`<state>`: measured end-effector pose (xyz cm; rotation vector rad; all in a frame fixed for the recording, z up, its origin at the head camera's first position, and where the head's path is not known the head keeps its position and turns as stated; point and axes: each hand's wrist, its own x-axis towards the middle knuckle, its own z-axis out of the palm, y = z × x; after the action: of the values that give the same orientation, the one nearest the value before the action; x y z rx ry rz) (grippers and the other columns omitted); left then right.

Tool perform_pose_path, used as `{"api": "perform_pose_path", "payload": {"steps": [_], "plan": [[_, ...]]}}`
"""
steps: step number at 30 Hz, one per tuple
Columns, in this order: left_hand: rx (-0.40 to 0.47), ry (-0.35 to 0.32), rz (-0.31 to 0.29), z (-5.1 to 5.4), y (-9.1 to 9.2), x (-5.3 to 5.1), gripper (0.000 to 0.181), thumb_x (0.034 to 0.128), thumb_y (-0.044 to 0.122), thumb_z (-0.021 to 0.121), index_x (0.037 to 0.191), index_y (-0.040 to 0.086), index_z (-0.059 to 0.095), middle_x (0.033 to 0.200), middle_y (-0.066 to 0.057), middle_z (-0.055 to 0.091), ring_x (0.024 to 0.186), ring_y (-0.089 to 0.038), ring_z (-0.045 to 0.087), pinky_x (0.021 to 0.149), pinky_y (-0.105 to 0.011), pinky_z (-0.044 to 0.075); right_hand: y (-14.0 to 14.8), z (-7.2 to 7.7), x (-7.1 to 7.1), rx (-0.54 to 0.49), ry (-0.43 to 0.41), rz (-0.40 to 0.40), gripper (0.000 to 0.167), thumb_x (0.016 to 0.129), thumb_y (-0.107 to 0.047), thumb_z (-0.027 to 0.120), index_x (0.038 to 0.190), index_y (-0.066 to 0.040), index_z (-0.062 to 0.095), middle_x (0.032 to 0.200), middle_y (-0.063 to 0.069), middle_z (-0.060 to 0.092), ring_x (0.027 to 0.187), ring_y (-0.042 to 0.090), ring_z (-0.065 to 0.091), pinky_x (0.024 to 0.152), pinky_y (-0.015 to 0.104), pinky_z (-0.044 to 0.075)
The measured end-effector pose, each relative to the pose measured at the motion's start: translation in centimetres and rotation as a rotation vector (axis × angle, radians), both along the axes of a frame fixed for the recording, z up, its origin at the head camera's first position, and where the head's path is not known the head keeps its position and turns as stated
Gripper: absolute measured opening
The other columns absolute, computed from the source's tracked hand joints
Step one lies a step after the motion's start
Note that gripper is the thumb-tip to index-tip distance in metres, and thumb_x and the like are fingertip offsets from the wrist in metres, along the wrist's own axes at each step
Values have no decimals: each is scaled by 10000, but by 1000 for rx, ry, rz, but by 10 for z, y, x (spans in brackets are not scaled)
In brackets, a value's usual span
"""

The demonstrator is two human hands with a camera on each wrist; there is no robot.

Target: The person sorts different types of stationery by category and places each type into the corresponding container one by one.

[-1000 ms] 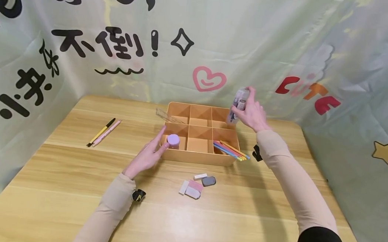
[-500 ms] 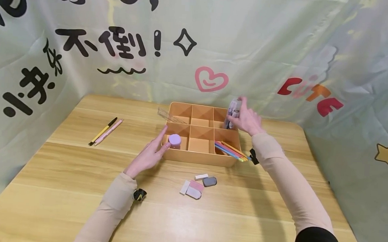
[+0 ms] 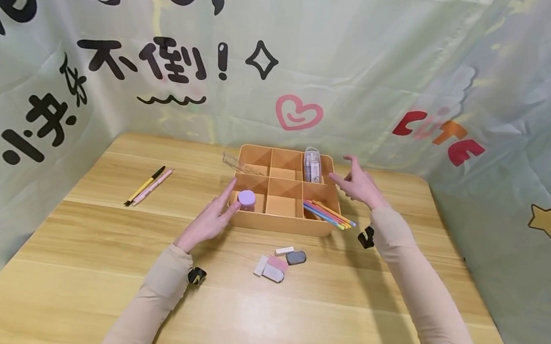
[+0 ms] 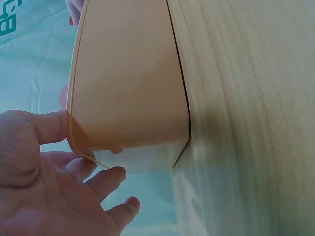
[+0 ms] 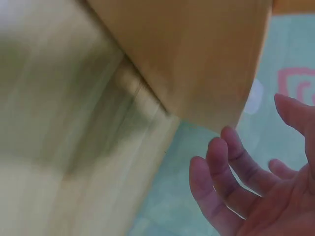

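Note:
An orange organizer box [image 3: 282, 224] with several compartments stands on the table. My left hand [image 3: 208, 220] rests at its front left corner, thumb on the rim and fingers fairly straight along the side, as the left wrist view shows. Beside that thumb, a purple-lidded jar [image 3: 246, 199] sits in the front left compartment. A clear plastic case [image 3: 312, 166] with pale purple and white contents stands upright in the back right compartment. Just right of the box, my right hand [image 3: 361, 186] is spread and holds nothing. In the right wrist view its fingers [image 5: 224, 172] are near the box's corner.
Several coloured pencils [image 3: 327, 215] stick out over the front right compartment's edge. A clear ruler [image 3: 240, 164] leans in the back left one. Erasers [image 3: 274, 272] lie in front of the box. A yellow-and-black pen [image 3: 144, 186] and a pink pen [image 3: 153, 187] lie left.
My right hand has lowered the clear case into the back right compartment, let it go and drawn off to the right. My left hand has stayed at the box's corner.

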<state>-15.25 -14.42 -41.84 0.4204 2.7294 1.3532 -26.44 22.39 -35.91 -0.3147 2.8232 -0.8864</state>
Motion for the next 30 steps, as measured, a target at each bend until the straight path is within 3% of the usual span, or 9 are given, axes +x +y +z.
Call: {"api": "perform_pose_path", "payload": {"steps": [5,10,13,16,19,21,24,26,30], "plan": [[6,-3,-1,-1,0,0,683,1088,255,421,1627,91,35,1693,-177,87,1523,-473,189,1252,-615,153,13,-16,20,-283,-97,-13,692,1044,-390,521,1551,-35,212,879,191,645,685,204,629,661,407,604],[6,-8,6,0,0,0,685,1090,270,417,1628,102,28,1692,-183,82,1523,-474,187,1250,-617,156,20,-39,37,-483,-175,-34,649,1039,-375,544,1541,-56,283,897,67,623,705,82,583,637,263,552],[2,-1,16,0,0,0,687,1088,273,421,1628,99,33,1688,-193,96,1522,-468,198,1254,-622,137,21,-51,44,-542,-166,-42,634,1033,-394,551,1555,-122,316,894,26,610,744,57,566,636,210,488],[-29,22,30,0,1,1,687,1087,285,424,1626,87,46,1677,-207,134,1521,-450,224,1269,-611,100,21,-61,50,-604,-145,-34,624,1039,-374,544,1580,-175,305,973,10,642,859,72,591,713,203,480],[-62,42,33,-1,0,2,690,1088,318,416,1626,88,50,1674,-200,144,1523,-436,231,1278,-598,72,19,-68,53,-660,-106,-15,623,1047,-307,544,1596,-167,286,1145,71,704,1040,93,644,860,192,497],[-56,55,13,-3,-3,2,689,1089,321,415,1625,83,52,1683,-191,110,1540,-435,182,1275,-607,66,18,-72,54,-671,-69,-3,624,1046,-268,548,1598,-144,284,1205,112,718,1097,93,660,862,178,505],[-21,65,-38,-4,-13,0,690,1089,307,417,1626,85,46,1700,-167,38,1567,-425,79,1273,-616,51,16,-77,54,-706,-44,1,619,1038,-238,563,1590,-129,304,1029,89,749,933,61,677,722,169,509],[-6,58,-61,-4,-26,-2,695,1088,317,413,1628,99,34,1705,-153,3,1573,-420,23,1269,-624,37,14,-79,54,-724,-40,4,620,1036,-233,566,1589,-125,306,909,5,727,804,32,638,616,176,483],[-12,8,-36,-3,-56,-7,701,1089,372,391,1631,126,22,1701,-176,20,1556,-466,60,1248,-665,73,13,-82,55,-786,-53,9,629,1036,-211,562,1592,-101,288,830,-66,685,699,20,592,542,175,463]]}}
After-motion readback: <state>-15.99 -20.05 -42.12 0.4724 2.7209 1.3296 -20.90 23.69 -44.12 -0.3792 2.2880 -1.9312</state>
